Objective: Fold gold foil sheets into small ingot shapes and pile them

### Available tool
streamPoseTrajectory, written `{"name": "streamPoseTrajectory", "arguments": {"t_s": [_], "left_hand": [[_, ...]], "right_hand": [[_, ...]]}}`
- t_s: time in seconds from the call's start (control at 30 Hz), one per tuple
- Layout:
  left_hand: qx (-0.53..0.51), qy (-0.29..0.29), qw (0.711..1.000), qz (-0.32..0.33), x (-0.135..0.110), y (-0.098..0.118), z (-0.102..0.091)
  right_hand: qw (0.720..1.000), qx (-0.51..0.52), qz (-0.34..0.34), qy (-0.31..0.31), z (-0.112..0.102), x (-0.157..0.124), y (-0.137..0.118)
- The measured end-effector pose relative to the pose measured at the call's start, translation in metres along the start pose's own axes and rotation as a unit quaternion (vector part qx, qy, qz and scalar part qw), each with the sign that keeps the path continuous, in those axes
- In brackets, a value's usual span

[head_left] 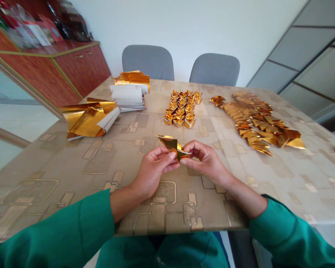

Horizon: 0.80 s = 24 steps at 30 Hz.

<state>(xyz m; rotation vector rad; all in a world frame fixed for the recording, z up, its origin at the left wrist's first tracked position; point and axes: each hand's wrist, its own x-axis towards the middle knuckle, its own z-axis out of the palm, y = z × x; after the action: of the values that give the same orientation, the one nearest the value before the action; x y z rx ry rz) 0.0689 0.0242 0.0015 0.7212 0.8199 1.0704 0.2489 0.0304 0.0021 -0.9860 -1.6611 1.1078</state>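
Head view: a small folded piece of gold foil paper (171,146) sits between the two hands, above the middle of the table (44,163). It looks light and thin, springy at the folds and slick on its shiny face. It would likely crease if squeezed, so its edges seem the place to take hold. The left hand (153,169) pinches one side between thumb and curled fingers; the right hand (206,160) pinches the other side the same way. A heap of gold boat shapes (181,109) lies at twelve o'clock, loose folded pieces (256,123) at one, a paper stack (129,91) at eleven.
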Motion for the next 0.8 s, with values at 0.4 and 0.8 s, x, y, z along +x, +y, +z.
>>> {"name": "streamPoseTrajectory", "arguments": {"t_s": [0.4,0.8], "left_hand": [[0.000,-0.023,0.999,-0.034,0.0011,-0.0027,0.0003],[0.031,-0.014,0.999,-0.015,-0.0003,-0.0049,0.0003]], "right_hand": [[0.997,0.040,0.060,0.013,0.0028,-0.0004,0.0046],[0.999,0.024,0.033,0.013,0.0086,0.0007,-0.0002]]}}
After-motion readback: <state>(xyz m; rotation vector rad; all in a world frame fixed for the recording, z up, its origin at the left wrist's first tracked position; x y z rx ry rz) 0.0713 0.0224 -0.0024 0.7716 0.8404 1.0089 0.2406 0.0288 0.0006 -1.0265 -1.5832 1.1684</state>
